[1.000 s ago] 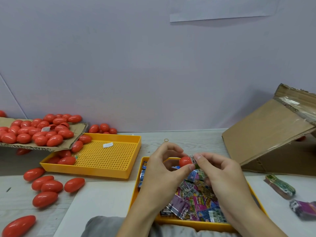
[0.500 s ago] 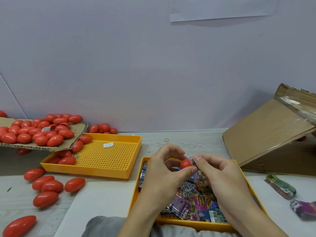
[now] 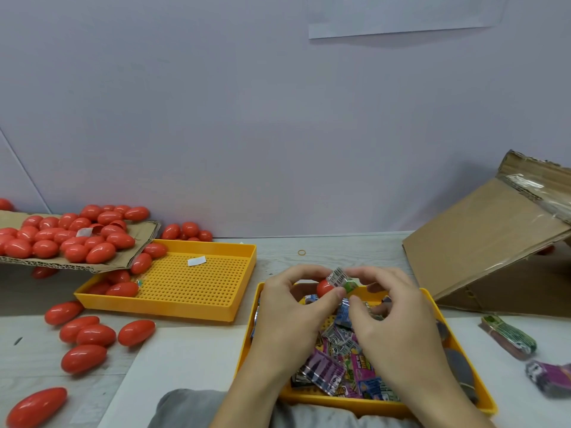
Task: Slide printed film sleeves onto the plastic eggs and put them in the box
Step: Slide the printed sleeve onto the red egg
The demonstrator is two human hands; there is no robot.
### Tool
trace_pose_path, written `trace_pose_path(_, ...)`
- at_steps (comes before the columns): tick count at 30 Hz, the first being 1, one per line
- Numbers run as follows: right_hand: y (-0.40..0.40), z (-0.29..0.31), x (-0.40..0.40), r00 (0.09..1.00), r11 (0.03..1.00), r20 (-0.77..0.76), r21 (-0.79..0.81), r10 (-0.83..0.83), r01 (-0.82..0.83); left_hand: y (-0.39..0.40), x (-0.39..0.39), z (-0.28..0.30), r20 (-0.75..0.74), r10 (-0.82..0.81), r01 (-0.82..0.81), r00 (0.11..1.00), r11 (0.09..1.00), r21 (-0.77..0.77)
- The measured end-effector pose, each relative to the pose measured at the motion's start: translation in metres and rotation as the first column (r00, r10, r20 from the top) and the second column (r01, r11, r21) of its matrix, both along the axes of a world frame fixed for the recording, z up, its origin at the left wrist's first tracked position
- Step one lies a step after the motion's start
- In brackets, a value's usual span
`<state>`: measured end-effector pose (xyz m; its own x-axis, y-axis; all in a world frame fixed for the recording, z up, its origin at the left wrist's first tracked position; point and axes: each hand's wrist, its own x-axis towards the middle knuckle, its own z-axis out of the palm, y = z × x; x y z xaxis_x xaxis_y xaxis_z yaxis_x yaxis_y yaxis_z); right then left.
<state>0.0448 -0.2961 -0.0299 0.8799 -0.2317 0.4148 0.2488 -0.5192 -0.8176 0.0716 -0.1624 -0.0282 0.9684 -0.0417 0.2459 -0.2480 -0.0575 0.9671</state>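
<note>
Left hand fingers pinch a glossy red plastic egg, mostly hidden; right hand fingers pinch its crinkly printed film sleeve, above a yellow perforated tray of loose sleeves.

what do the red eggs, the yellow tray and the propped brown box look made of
The loose red eggs look like hard glossy plastic: smooth shells with bright highlights. The yellow perforated tray seems moulded plastic with a duller sheen, its floor a regular grid of holes. The propped brown box is corrugated cardboard, matte, fluting visible at its torn edge, with shiny clear tape there.
</note>
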Motion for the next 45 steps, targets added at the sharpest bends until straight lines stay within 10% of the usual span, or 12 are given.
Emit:
trace_pose_path(12,0.0046,-0.0029,-0.0022,0.993,0.932,-0.003,-0.346,-0.116,0.108,-0.004,-0.0012,0.0006,0.0,-0.044,0.044,0.999,0.999,-0.008)
trace_pose_path(45,0.0047,-0.0046,-0.0022,1.0,0.966,0.019,-0.259,0.007,-0.002,-0.0046,-0.0065,0.005,-0.079,-0.172,0.175,0.982,0.984,0.038)
